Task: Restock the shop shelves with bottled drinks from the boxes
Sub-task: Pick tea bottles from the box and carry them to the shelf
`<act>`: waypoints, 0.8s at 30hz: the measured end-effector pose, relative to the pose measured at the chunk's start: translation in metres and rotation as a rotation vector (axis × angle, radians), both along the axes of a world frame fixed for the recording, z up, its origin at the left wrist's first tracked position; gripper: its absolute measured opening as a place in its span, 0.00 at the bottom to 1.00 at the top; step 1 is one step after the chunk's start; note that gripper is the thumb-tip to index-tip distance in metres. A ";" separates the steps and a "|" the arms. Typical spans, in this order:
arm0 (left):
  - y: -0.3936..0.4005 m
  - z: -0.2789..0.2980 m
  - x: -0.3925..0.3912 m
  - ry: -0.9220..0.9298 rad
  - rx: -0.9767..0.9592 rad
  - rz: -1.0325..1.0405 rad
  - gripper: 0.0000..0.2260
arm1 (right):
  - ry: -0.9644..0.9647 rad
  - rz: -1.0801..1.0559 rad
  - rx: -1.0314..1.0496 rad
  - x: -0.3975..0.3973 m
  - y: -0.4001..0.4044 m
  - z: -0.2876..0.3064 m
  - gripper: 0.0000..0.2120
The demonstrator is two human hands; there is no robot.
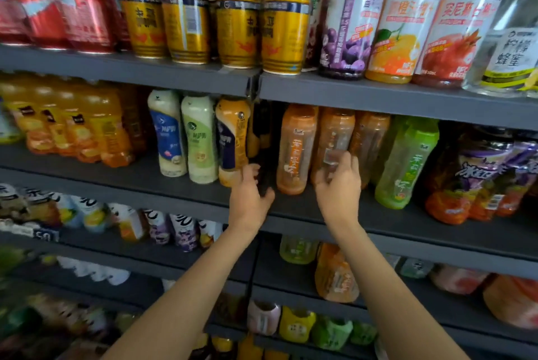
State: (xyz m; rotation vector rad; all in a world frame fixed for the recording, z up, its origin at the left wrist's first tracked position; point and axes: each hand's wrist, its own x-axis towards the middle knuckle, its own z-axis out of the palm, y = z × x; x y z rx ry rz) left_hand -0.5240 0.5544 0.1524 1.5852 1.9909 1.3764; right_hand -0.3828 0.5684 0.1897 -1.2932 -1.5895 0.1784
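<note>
top shelf left: red cans (pixel 55 4) stacked beside gold cans (pixel 186 25)
shelving: dark grey boards (pixel 128 68) (several tiers seen)

Pretty bright, even light, with white glare streaks on the red cans (pixel 55 4) at the top. Below them the lower-left bottles (pixel 87 217) smear into heavy motion blur. The shelf edges (pixel 393 96) bow with wide-angle distortion, and the gaps behind the bottles go dark.
</note>
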 end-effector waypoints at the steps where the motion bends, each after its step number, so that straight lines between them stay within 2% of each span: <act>1: -0.020 -0.005 -0.016 0.013 0.086 0.028 0.18 | -0.001 0.043 0.048 -0.017 -0.009 0.002 0.13; 3: -0.061 -0.019 -0.054 -0.008 0.141 0.078 0.15 | -0.003 0.154 0.095 -0.063 -0.031 0.005 0.12; 6: -0.129 -0.054 -0.133 -0.033 0.078 0.206 0.13 | -0.040 0.389 0.103 -0.158 -0.074 -0.005 0.11; 9: -0.210 -0.104 -0.228 -0.063 -0.133 0.380 0.12 | -0.234 0.638 -0.035 -0.265 -0.124 -0.044 0.12; 12: -0.305 -0.160 -0.327 -0.170 -0.378 0.538 0.14 | -0.516 0.901 -0.298 -0.365 -0.181 -0.106 0.15; 14: -0.366 -0.197 -0.390 -0.210 -0.622 0.562 0.15 | -0.691 1.046 -0.483 -0.422 -0.220 -0.155 0.18; 17: -0.454 -0.240 -0.467 -0.255 -0.942 0.482 0.07 | -0.856 1.157 -0.624 -0.487 -0.270 -0.231 0.09; 19: -0.504 -0.261 -0.505 -0.238 -1.030 0.468 0.10 | -0.990 1.212 -0.695 -0.523 -0.292 -0.277 0.02; 20: -0.524 -0.272 -0.522 -0.228 -1.071 0.477 0.11 | -1.049 1.230 -0.730 -0.538 -0.302 -0.297 0.04; 22: -0.553 -0.300 -0.554 -0.212 -1.122 0.525 0.12 | -1.088 1.233 -0.803 -0.568 -0.317 -0.339 0.02; 24: -0.563 -0.335 -0.581 -0.185 -1.140 0.547 0.09 | -1.122 1.223 -0.878 -0.598 -0.325 -0.392 0.09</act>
